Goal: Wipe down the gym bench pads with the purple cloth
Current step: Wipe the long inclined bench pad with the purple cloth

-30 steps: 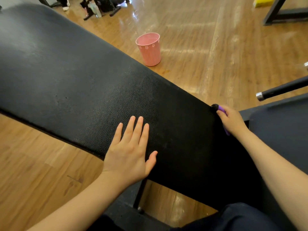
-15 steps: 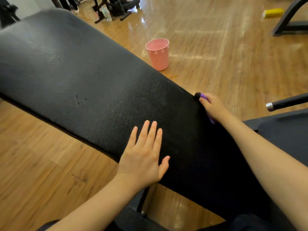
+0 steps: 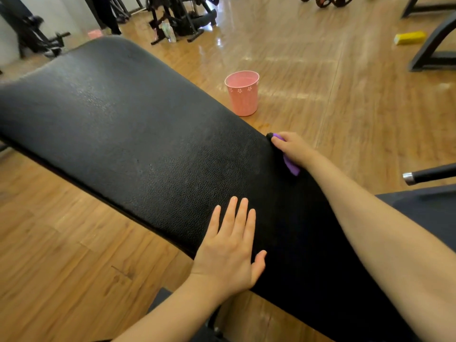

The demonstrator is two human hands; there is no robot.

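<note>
Bench pad (image 3: pixel 138 144): black pebbled leatherette, faint sheen. Floor (image 3: pixel 345 99): glossy wood-look planks. Bin (image 3: pixel 243 95): pink matt plastic. Cloth (image 3: pixel 292 166): soft purple fabric. Bar (image 3: pixel 429 174): metal-capped end.

Bright glare on floor (image 3: pixel 283 58), wide-angle warp

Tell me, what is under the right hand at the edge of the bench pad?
The purple cloth lies under the right hand, pressed on the far edge of the black bench pad. Most of the cloth is hidden by the hand.
</note>
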